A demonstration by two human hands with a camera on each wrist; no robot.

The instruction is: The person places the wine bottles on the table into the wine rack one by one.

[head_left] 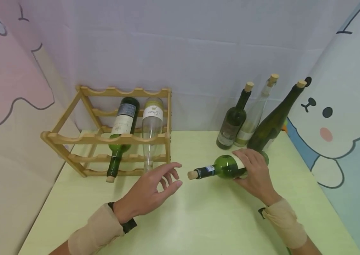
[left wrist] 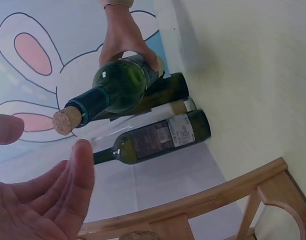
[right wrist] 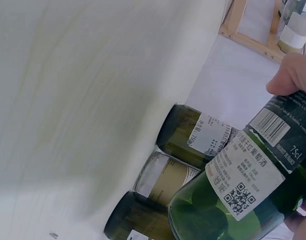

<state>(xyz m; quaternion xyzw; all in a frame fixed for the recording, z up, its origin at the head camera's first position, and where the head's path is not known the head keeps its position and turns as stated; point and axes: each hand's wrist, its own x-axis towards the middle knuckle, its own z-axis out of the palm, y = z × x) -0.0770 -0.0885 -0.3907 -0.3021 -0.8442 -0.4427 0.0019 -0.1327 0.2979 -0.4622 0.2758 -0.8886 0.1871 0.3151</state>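
Observation:
My right hand (head_left: pixel 253 171) grips a green wine bottle (head_left: pixel 226 166) round its labelled body. The bottle lies tilted on its side in the air, its corked neck pointing left. In the right wrist view the same bottle's back label (right wrist: pixel 245 175) shows a QR code. My left hand (head_left: pixel 154 189) is held up with fingers spread and loosely bent, a short gap from the cork (head_left: pixel 193 175); nothing is in it. From the left wrist view, the cork (left wrist: pixel 67 120) appears just beyond the left fingertips.
A wooden rack (head_left: pixel 109 139) at the back left holds a green bottle (head_left: pixel 124 120) and a clear bottle (head_left: pixel 152 124), necks forward. At the back right stand a dark bottle (head_left: pixel 232 122), a clear bottle (head_left: pixel 253 118) and a tall olive bottle (head_left: pixel 272 122), all corked. Curtains hang behind.

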